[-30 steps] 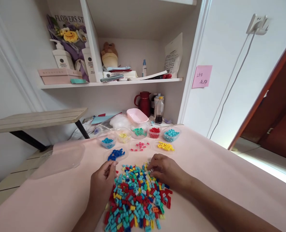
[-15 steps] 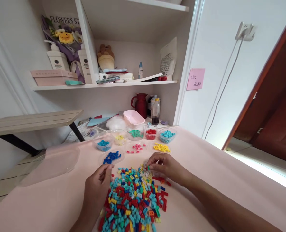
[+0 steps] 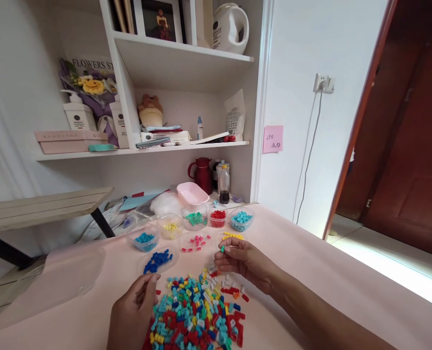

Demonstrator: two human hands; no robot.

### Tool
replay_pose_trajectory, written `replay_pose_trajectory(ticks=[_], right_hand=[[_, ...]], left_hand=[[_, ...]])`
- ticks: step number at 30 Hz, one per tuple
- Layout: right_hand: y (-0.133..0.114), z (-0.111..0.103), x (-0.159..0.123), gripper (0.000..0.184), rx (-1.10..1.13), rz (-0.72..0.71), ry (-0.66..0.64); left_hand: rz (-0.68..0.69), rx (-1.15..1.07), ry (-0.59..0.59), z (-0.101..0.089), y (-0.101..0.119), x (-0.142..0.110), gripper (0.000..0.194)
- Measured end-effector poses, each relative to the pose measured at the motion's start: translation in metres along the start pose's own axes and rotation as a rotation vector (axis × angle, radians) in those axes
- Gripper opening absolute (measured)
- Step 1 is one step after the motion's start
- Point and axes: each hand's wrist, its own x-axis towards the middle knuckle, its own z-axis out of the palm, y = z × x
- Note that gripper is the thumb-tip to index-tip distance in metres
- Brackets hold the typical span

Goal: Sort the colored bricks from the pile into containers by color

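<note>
In the head view, my right hand (image 3: 247, 262) pinches a small green toy brick (image 3: 222, 248) between thumb and forefinger, above the far right edge of a mixed pile of toy bricks (image 3: 194, 311). The pile holds red, turquoise, yellow, blue and white pieces. Beside its left edge, my left hand (image 3: 133, 308) is closed with thumb and fingertips together; anything inside the fingers is hidden. Near that hand lies a clear lid with dark blue bricks (image 3: 157, 261). Yellow bricks (image 3: 232, 236) are partly covered by my right hand.
Clear tubs hold green bricks (image 3: 196, 218), red bricks (image 3: 218, 218), turquoise bricks (image 3: 242, 218), blue bricks (image 3: 144, 239) and pale yellow bricks (image 3: 170, 227). Pink bricks (image 3: 197, 242) lie before them. Behind stand a pink basin (image 3: 193, 194), a bottle (image 3: 224, 184) and a red jug (image 3: 202, 176).
My right hand has lifted off the far edge of the pile with the green brick in its fingertips. My left hand keeps its closed pose. The head view has tilted up and turned right.
</note>
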Motion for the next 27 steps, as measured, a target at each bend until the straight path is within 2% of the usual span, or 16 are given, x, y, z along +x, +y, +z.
replay_pose_trajectory(ticks=[5,13,27], right_hand=[[-0.001,-0.004,0.003,0.023,0.097,0.024,0.045],[-0.002,-0.004,0.003,0.024,0.115,0.002,0.052],[-0.001,-0.007,0.004,0.017,0.159,0.044,0.062]], left_hand=[[0.04,-0.019,0.029,0.002,-0.002,-0.002,0.047],[-0.011,0.005,0.001,0.001,-0.009,0.004,0.053],[-0.035,0.014,-0.018,-0.001,0.001,0.0,0.053]])
